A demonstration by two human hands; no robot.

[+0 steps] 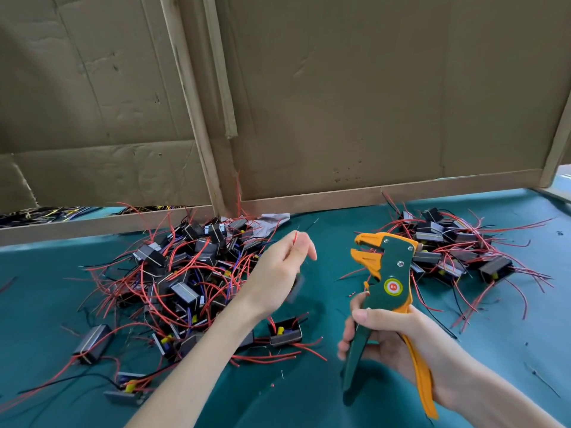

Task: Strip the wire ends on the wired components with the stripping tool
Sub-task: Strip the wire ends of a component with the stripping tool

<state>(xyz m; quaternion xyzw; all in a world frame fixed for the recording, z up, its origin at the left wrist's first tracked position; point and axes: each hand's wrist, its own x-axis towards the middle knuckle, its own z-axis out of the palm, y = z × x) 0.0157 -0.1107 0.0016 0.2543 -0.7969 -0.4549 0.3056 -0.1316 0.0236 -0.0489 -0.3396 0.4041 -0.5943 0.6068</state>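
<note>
A green cloth table (309, 396) runs beneath cardboard walls (340, 103). At left lies a heap of wired components (182, 273). Just beside it, the raised left hand (275, 270) pinches a red wire (295, 238). The right hand (398, 338) grips the stripping tool (392, 273), jaws apart, near a second heap (494, 270).

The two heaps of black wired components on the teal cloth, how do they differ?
The left heap of black wired components is bigger and sprawls toward the near edge; the right heap is smaller and tighter. The left heap lies beside the left hand; the right heap lies behind the green-and-orange stripping tool. Both are red-wired and rest on the teal cloth.
</note>
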